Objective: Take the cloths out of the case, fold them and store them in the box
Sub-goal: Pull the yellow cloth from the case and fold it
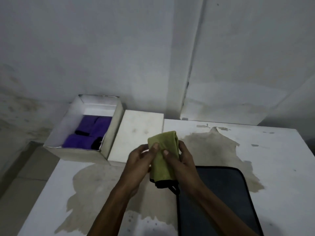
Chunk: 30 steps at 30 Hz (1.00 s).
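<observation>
Bare utility room: stained walls [102, 48], worn table [255, 159]

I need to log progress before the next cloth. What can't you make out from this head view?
- Case: cut off by the bottom edge, forearms across it; whether cloths remain inside is hidden.
- Green cloth: left hand and right hand cover its sides; number of folds unclear.
- Box: near wall hides the purple cloths' front; exact count uncertain.
- Black patches among them: too dim to identify.

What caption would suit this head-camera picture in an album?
Both hands fold a green cloth above the dark case; purple cloths fill the box.
</observation>
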### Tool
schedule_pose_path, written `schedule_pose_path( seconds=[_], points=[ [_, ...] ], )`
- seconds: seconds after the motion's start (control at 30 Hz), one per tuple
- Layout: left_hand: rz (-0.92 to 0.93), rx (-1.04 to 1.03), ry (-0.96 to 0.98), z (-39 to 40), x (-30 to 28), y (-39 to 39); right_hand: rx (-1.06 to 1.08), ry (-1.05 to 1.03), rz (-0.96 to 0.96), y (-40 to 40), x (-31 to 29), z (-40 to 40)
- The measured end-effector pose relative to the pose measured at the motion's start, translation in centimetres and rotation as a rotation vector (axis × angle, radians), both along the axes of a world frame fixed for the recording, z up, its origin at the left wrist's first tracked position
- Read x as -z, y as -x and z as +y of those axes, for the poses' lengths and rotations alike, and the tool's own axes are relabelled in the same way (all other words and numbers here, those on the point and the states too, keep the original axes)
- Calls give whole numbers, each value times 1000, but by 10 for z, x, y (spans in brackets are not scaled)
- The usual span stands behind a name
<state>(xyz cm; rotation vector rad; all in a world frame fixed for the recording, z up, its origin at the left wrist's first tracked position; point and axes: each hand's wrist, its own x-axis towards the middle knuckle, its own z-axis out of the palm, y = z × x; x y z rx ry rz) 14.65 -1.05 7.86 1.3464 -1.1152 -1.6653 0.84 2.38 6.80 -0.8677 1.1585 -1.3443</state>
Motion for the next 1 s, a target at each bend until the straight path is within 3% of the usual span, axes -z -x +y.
schedule_pose_path(
  seconds=[0.23,0.43,0.6,0.77,1.0],
  points=[
    [52,124,139,-36,-4,-72,8,64,200,-87,-11,-54],
    [-43,117,171,-86,3,-147,-70,-154,228,-146,-13,-105],
    [-46,-44,61,-136,24,-205,-182,-333,291,-175,-11,-143],
    [-88,-185,-2,-190,47,-235,-130,-401,404,-184,10,-173],
    [-199,-115,-85,-260,88,-228,-65,-413,638,-186,48,-206]
  ],
)
